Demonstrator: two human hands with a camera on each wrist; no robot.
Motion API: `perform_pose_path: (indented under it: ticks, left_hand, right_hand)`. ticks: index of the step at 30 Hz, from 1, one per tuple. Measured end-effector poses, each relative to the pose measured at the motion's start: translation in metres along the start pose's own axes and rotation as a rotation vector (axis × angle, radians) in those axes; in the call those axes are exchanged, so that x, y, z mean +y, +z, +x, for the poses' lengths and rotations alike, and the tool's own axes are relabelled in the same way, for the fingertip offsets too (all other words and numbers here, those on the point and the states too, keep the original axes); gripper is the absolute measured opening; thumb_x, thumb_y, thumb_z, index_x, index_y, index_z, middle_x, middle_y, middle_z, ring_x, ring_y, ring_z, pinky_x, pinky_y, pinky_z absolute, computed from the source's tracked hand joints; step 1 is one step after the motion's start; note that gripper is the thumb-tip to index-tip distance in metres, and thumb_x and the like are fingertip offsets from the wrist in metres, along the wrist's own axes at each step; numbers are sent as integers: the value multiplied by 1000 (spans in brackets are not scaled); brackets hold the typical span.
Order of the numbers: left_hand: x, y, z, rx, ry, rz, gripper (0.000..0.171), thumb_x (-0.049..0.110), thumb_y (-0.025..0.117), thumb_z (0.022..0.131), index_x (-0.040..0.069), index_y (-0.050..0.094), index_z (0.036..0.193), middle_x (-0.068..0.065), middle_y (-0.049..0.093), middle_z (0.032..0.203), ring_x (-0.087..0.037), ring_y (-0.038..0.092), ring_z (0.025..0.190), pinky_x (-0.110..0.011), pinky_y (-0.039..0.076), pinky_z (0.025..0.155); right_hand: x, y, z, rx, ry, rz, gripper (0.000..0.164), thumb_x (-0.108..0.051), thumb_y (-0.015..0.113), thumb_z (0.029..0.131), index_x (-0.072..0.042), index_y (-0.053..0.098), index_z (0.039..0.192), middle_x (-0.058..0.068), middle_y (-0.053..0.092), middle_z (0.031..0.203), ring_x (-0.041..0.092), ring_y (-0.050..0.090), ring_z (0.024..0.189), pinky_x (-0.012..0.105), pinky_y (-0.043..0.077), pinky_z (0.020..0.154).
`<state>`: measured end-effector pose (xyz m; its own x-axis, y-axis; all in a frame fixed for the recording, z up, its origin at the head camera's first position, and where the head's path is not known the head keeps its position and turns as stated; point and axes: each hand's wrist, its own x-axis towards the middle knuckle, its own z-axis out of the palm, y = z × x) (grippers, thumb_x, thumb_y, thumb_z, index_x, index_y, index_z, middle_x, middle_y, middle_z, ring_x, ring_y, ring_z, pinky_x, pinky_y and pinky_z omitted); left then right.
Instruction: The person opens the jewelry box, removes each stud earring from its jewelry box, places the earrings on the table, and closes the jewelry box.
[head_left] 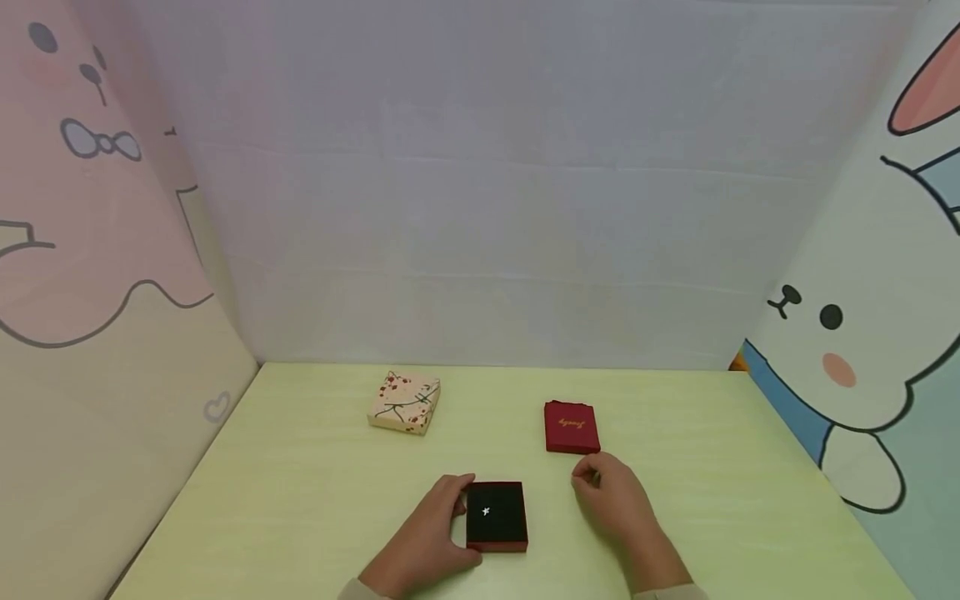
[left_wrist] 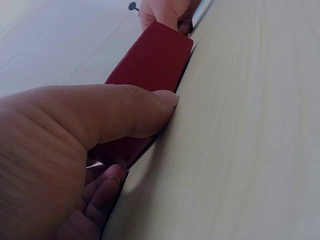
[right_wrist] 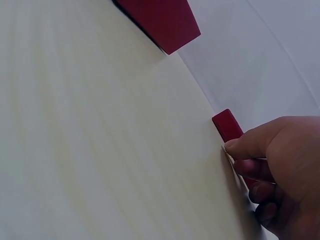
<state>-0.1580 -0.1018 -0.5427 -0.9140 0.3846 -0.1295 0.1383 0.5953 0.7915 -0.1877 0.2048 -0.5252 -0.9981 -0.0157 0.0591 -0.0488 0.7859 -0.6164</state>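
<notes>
A small red jewelry box (head_left: 497, 547) with a black insert (head_left: 506, 504) stands upright on the table. A tiny silver star-shaped piece (head_left: 486, 512) sits in the insert, left of its middle. My left hand (head_left: 423, 542) grips the box from the left side, its thumb (left_wrist: 145, 107) along the near red wall. Right of the box, my right hand (head_left: 618, 500) is low at the tabletop with its fingers bent and thumb close to the forefinger. Whether something tiny is between those fingertips cannot be made out. Just beyond them lies a flat dark red lid (head_left: 572, 427) with gold lettering.
A cream box (head_left: 405, 404) with a red blossom pattern lies at the back left of the pale yellow-green table (head_left: 300, 500). White cloth (head_left: 480, 208) hangs behind the table. Cartoon-printed cloth (head_left: 862, 375) stands along both sides.
</notes>
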Motion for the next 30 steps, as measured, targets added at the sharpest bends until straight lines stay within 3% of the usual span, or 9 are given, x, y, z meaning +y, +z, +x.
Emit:
perform_pose_path:
  ticks: [13,20,30]
  left_hand:
    - [1,-1,1,-5,-6,-9,98,35,93,71,14,43,153,11,49,126,-11,52,109,-41,49,99]
    - [0,0,1,12,27,9,97,33,92,72,13,43,153,12,49,123,-9,51,108,-37,48,97]
    - [0,-1,0,12,32,8,96,33,91,73,13,43,153,11,49,125,-10,51,109,-38,48,98]
  right_hand:
    - [-1,2,1,12,21,9,4,-12,72,90,-15,70,94,-5,59,86,15,53,81,39,48,79]
    - [-2,1,1,6,29,13,5,-12,71,90,-16,70,94,-5,59,86,15,53,81,38,47,78]
    - [-2,-8,0,-2,65,74,7,-15,72,92,-15,70,99,-4,60,89,15,54,80,36,46,76]
